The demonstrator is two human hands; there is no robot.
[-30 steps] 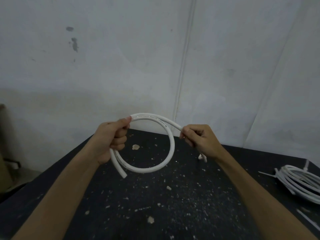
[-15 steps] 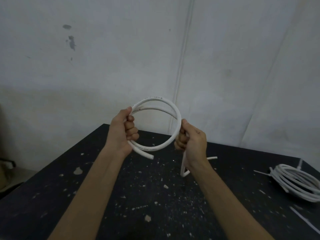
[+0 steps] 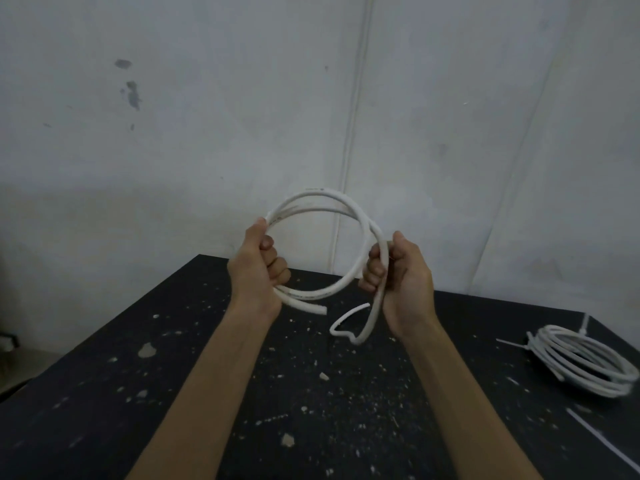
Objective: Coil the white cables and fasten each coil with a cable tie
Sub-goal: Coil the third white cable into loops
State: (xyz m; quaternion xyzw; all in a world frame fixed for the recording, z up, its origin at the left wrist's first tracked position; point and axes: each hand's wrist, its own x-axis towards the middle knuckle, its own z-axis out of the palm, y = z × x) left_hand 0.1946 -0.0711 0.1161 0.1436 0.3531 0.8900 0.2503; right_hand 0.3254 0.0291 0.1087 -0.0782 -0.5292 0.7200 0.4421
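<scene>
The right hand [image 3: 403, 277] is gripping the white cable [image 3: 380, 252], uncoiled tail [image 3: 372, 322] hanging below that fist, the left hand [image 3: 258, 268] clutching the loop [image 3: 311, 197] opposite.

the cable [image 3: 360, 216] and tied coil [image 3: 585, 362] were white; the table [image 3: 104, 393] was black, flecked with pale specks.

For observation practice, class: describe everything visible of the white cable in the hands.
White cable, stiff-looking plastic, wound into roughly two upright loops above the black table. The left hand grips its left side, the right hand its right. A cut end juts below the left hand; a kinked tail hangs below the right.
</scene>
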